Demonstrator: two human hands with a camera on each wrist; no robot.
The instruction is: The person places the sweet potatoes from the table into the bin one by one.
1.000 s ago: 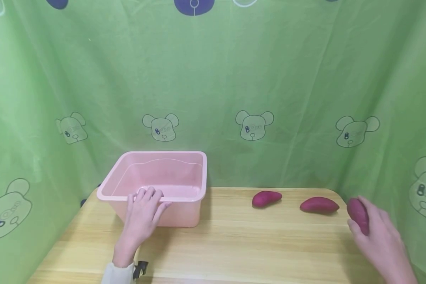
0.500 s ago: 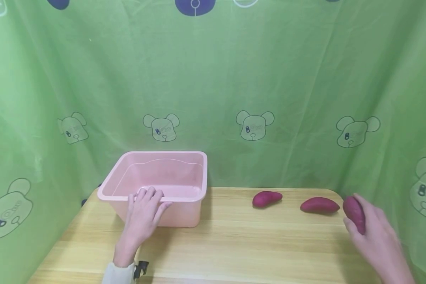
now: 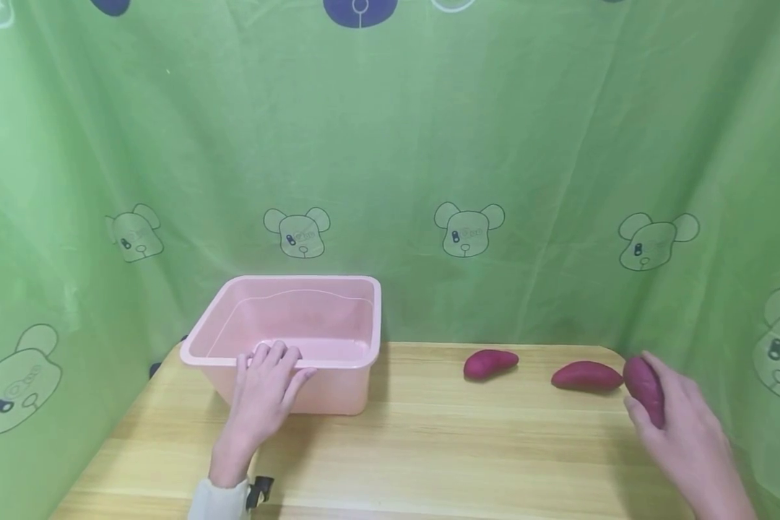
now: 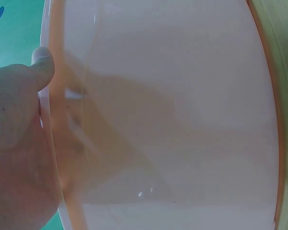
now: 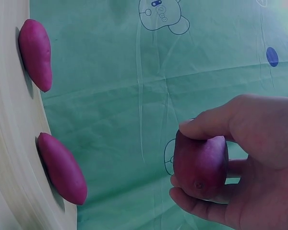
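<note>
A purple-red sweet potato [image 5: 201, 165] is gripped between the thumb and fingers of my right hand [image 3: 689, 433], raised over the right end of the table. Just left of it, a second sweet potato [image 3: 586, 375] lies on the wood, and a third sweet potato [image 3: 490, 364] lies further left. My left hand [image 3: 263, 397] holds the near rim of a pink plastic basin [image 3: 357, 390], its fingers hooked over the edge into the inside. From the left wrist, the thumb [image 4: 43, 67] shows at the rim, while the other fingers are hidden behind the basin wall.
The light wooden table [image 3: 442, 448] carries the basin at left and the sweet potatoes at right. A green curtain [image 3: 390, 130] printed with bear heads encloses the back and both sides. A black strap [image 3: 258, 492] sits at my left wrist.
My right hand, with its sweet potato, has shifted slightly left, closer to the second one. My left hand keeps its hold on the basin rim.
</note>
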